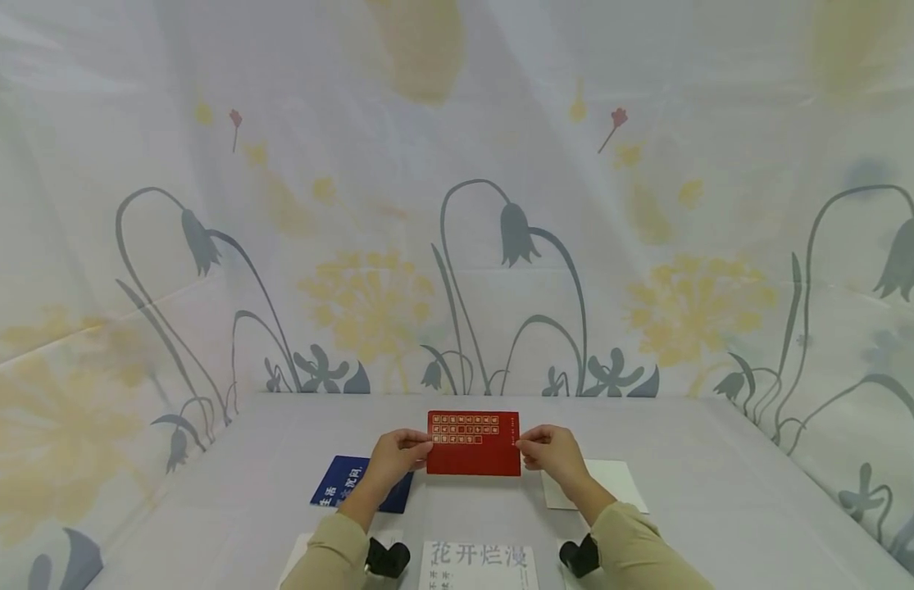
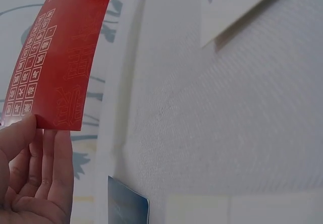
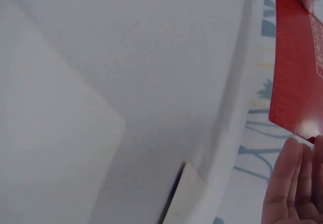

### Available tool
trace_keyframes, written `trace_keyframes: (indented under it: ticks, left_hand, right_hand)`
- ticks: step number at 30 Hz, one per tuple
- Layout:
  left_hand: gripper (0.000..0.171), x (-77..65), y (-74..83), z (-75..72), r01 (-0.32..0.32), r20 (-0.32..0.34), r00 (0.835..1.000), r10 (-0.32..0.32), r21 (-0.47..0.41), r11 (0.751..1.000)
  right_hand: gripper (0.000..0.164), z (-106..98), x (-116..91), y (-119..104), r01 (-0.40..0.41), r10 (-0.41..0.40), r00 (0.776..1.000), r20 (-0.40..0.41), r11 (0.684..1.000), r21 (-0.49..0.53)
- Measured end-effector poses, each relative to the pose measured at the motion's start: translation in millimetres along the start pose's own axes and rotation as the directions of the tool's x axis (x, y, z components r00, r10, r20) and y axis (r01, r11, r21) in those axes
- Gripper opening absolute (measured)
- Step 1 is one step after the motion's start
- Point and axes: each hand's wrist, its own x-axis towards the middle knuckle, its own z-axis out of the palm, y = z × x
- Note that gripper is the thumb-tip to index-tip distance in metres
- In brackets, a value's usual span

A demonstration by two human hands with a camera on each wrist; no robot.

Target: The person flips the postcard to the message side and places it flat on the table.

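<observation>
A red card (image 1: 474, 460) printed with rows of small boxed characters is held up above the white table (image 1: 471, 516). My left hand (image 1: 392, 463) pinches its left edge between thumb and fingers. At the opposite edge, my right hand (image 1: 560, 457) grips it the same way. The left wrist view shows the thumb on the printed face of the red card (image 2: 70, 57), with the fingers behind. In the right wrist view the card (image 3: 295, 77) is cut off by the frame edge, and the right thumb is mostly out of sight.
A dark blue card (image 1: 346, 479) with white characters lies left, partly behind the left forearm. On the right is a plain cream card (image 1: 619, 483). A white card (image 1: 479, 561) with grey characters lies in front, near pale sheets partly under the sleeves. A flower-patterned curtain (image 1: 471, 328) hangs behind.
</observation>
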Motion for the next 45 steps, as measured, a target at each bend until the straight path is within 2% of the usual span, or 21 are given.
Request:
trace_keyframes:
  ticks: [12,17,21,28,35,42,45]
  left_hand:
    - [0.028,-1.6,2.7,-1.3,-0.006,-0.003,1.0,0.006,-0.031,1.0]
    - [0.025,-1.0,0.0,-1.2,-0.009,-0.022,1.0,0.01,0.008,1.0]
    - [0.023,0.6,-1.6,-2.3,0.013,-0.029,0.999,-0.013,0.011,1.0]
    - [0.028,2.7,-1.9,-4.4,0.081,-0.009,0.997,-0.082,-0.091,0.993]
    - [0.029,1.2,-4.0,-6.2,0.095,0.031,0.995,-0.091,-0.169,0.981]
    - [0.027,1.1,-4.7,-9.5,0.138,0.08,0.99,-0.12,-0.286,0.948]
    - [0.029,1.0,-4.5,-10.5,0.144,0.091,0.988,-0.121,-0.308,0.94]
  right_hand:
    - [0.024,1,-2,-3,0.002,-0.001,1.0,-0.005,0.992,0.123]
    - [0.021,2,-2,-3,0.001,0.001,1.0,-0.01,0.989,0.15]
    - [0.019,2,-2,-3,-0.005,0.007,1.0,-0.009,0.986,0.169]
    - [0.017,2,-2,-4,-0.022,0.028,0.999,-0.025,0.98,0.198]
    - [0.014,2,-2,-1,-0.028,0.034,0.999,-0.021,0.971,0.237]
    - [0.015,3,-3,1,-0.018,0.022,1.0,-0.014,0.965,0.263]
    - [0.015,3,-3,2,-0.017,0.021,1.0,-0.013,0.965,0.26]
